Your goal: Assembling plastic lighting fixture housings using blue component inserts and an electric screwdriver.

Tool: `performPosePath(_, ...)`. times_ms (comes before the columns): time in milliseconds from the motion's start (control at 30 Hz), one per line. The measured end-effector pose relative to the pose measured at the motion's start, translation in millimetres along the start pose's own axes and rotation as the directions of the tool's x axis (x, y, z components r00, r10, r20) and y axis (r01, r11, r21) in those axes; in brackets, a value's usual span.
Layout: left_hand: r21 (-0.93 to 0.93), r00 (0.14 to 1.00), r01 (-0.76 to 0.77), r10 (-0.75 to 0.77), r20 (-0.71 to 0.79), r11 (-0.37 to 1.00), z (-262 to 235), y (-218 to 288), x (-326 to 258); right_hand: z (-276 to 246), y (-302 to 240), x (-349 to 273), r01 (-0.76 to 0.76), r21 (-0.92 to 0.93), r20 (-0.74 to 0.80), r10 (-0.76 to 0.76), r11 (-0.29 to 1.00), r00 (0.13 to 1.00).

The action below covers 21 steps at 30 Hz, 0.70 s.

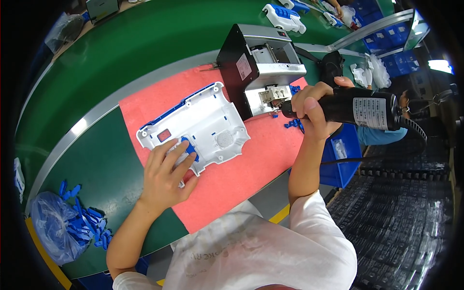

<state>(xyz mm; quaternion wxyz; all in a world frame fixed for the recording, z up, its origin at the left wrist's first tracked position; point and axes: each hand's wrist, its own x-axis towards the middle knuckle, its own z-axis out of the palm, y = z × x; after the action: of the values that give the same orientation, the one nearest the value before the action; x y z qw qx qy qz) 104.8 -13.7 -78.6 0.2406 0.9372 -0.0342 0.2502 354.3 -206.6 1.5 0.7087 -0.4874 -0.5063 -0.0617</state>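
A white plastic housing shell [208, 118] with a blue edge strip lies with its hollow side up on a pink mat. My left hand [166, 171] rests over its near edge, fingers spread, with fingertips on a blue plastic piece [189, 149] inside the shell. My right hand [314, 108] is closed round a black electric screwdriver [360, 107] held nearly level. The screwdriver's tip points left, at the metal outlet [274, 95] of a screw feeder [256, 67]. Whether the tip touches the outlet or carries a screw, I cannot tell.
Small blue parts [293, 123] lie beside the feeder. A clear bag [55, 227] and loose blue pieces [92, 224] are at the left on the green bench. Below the bench's right edge stands a blue bin [345, 164]. White-and-blue assemblies [285, 18] and a co-worker's hand [336, 6] are at the far side.
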Motion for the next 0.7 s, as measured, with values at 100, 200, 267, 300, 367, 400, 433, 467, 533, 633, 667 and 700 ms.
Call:
performPosePath(100, -0.002, 1.000, -0.001, 0.001, 0.000, 1.000, 0.0, -0.6, -0.2, -3.3, -3.1, -0.7, -0.051, -0.100, 0.052, 0.056, 0.994, 0.997)
performPosePath(200, -0.001, 1.000, -0.004, 0.004, -0.007, 1.000, 0.5, -0.6, -0.2, -2.1, -4.6, -1.6, -0.057, -0.052, 0.028, 0.059, 0.997, 0.998)
performPosePath(267, -0.001, 1.000, -0.004, 0.004, -0.014, 1.000, 0.7, -0.7, -0.1, -0.8, -4.6, -2.0, -0.060, -0.036, -0.020, 0.059, 0.998, 0.998)
performPosePath(300, -0.004, 1.000, -0.005, 0.005, -0.012, 1.000, 0.8, -0.8, 0.0, 0.7, -5.4, -1.5, -0.060, -0.036, -0.019, 0.059, 0.998, 0.998)
performPosePath(367, -0.006, 1.000, -0.004, 0.004, -0.012, 1.000, 0.7, -1.2, -0.6, 4.6, -7.4, 0.0, -0.116, 0.029, -0.100, 0.119, 0.993, 0.988)
performPosePath(400, -0.014, 1.000, 0.001, -0.001, -0.006, 1.000, 0.8, -1.6, -1.3, 3.3, -9.2, -1.2, -0.116, 0.030, -0.098, 0.118, 0.993, 0.988)
performPosePath(433, -0.021, 1.000, 0.006, -0.006, 0.000, 1.000, 0.6, -1.9, -1.8, -0.4, -12.8, -3.1, -0.147, -0.029, -0.082, 0.144, 0.989, 0.986)
performPosePath(467, -0.020, 1.000, 0.007, -0.007, -0.003, 1.000, 0.6, -1.9, -2.2, -3.6, -17.0, -4.3, -0.176, -0.088, -0.066, 0.170, 0.980, 0.983)
performPosePath(533, -0.020, 1.000, 0.005, -0.006, -0.009, 1.000, 0.1, -1.6, -2.8, -4.6, -27.1, -0.4, -0.119, -0.064, -0.038, 0.116, 0.991, 0.993)
performPosePath(633, -0.013, 1.000, 0.012, -0.012, -0.007, 1.000, 0.1, -1.7, -1.2, 2.3, -35.0, 11.1, 0.003, -0.011, -0.106, -0.004, 1.000, 0.994)
performPosePath(667, -0.011, 1.000, 0.005, -0.005, -0.015, 1.000, 0.0, -1.3, -0.4, 6.5, -38.8, 17.1, 0.078, 0.035, -0.177, -0.070, 0.996, 0.982)
performPosePath(700, -0.011, 1.000, 0.005, -0.005, -0.010, 1.000, -0.2, -1.0, -1.0, 5.6, -42.1, 26.0, 0.152, 0.050, -0.192, -0.139, 0.987, 0.971)
